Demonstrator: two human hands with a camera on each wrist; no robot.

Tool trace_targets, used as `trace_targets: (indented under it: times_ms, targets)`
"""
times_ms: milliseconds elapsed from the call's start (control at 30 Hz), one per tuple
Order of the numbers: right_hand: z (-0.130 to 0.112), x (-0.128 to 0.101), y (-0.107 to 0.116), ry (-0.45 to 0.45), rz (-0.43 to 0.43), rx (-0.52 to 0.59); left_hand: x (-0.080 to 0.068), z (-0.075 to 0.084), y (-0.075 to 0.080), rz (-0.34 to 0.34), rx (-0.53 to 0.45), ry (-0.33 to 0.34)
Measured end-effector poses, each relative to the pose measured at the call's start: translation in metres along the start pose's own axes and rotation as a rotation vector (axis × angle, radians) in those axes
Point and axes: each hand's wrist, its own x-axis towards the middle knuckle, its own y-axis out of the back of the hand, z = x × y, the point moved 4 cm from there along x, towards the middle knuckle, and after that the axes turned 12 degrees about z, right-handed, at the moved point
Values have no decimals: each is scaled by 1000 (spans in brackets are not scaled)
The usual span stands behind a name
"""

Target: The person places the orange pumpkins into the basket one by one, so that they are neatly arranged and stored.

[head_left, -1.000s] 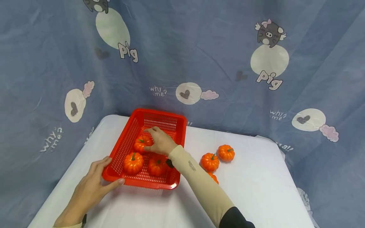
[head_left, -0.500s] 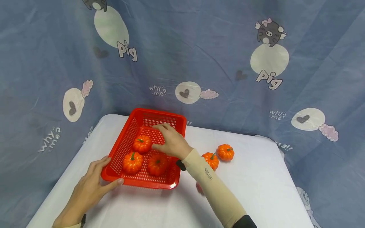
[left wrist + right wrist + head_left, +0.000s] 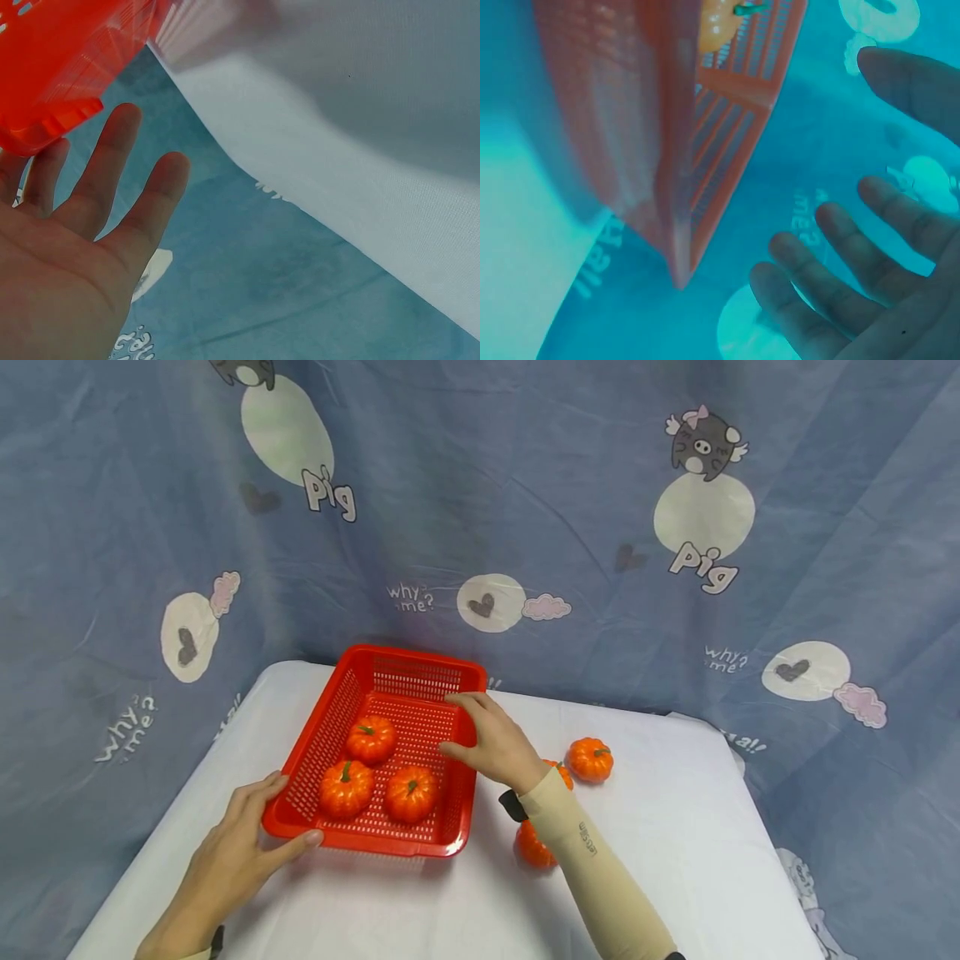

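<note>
A red plastic basket [image 3: 360, 841] stands at the left of the white table with three small orange pumpkins inside: a far one [image 3: 371, 740], a near-left one [image 3: 346, 792] and a near-right one [image 3: 411, 795]. My left hand [image 3: 228, 852] rests at its near-left corner, thumb along the front rim and fingers at the left side. In the left wrist view those fingers [image 3: 112, 161] look straight and spread. Over the basket's right rim hovers my right hand [image 3: 495, 743], fingers relaxed and apart, holding nothing. The basket's outer wall [image 3: 615, 97] shows beside it in the right wrist view.
Right of the basket lie three more pumpkins: one farther back [image 3: 590, 760], one partly behind the right wrist [image 3: 561, 772], one partly under the forearm [image 3: 534, 846]. A blue patterned cloth [image 3: 420, 527] hangs behind the white table [image 3: 675, 843].
My right hand has moved right, away from the pumpkins in the basket to its right rim. The sleeve now covers different loose pumpkins. My left hand and the basket stay in place.
</note>
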Motion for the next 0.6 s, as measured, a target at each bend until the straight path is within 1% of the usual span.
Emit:
trace_targets:
  times_ms: [167, 300, 400, 600]
  targets:
    - [11, -11, 12, -1, 42, 4, 0, 1, 1, 6, 2, -5]
    - [22, -19, 21, 1, 85, 10, 0, 1, 2, -3, 6, 7]
    - [34, -25, 28, -14, 114, 0, 0, 0, 2, -6, 6, 11]
    - [59, -36, 42, -59, 164, -23, -1, 0, 0, 0, -5, -6]
